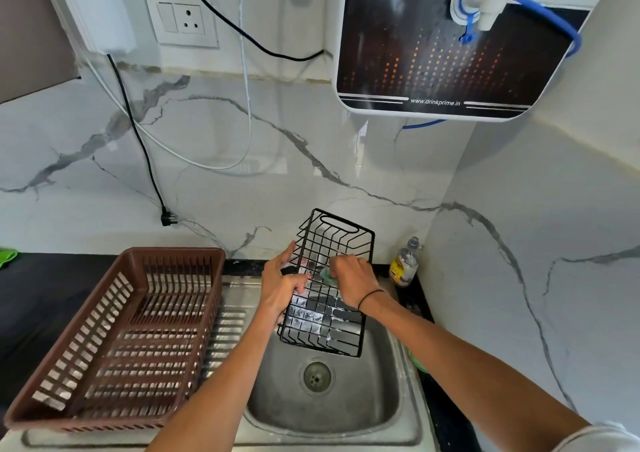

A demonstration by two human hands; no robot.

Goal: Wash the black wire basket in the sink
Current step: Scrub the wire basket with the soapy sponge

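Black wire basket held tilted over sink, left edge gripped by left hand. Green scrubber pinched in right hand fingers, pressed on soapy wires.

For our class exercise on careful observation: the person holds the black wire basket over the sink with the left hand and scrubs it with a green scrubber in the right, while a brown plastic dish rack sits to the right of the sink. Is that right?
One detail is wrong. In the head view the brown plastic dish rack sits to the left of the sink, on its drainboard, not to the right. The rest holds: the left hand holds the black wire basket over the sink, and the right hand scrubs it with a green scrubber.
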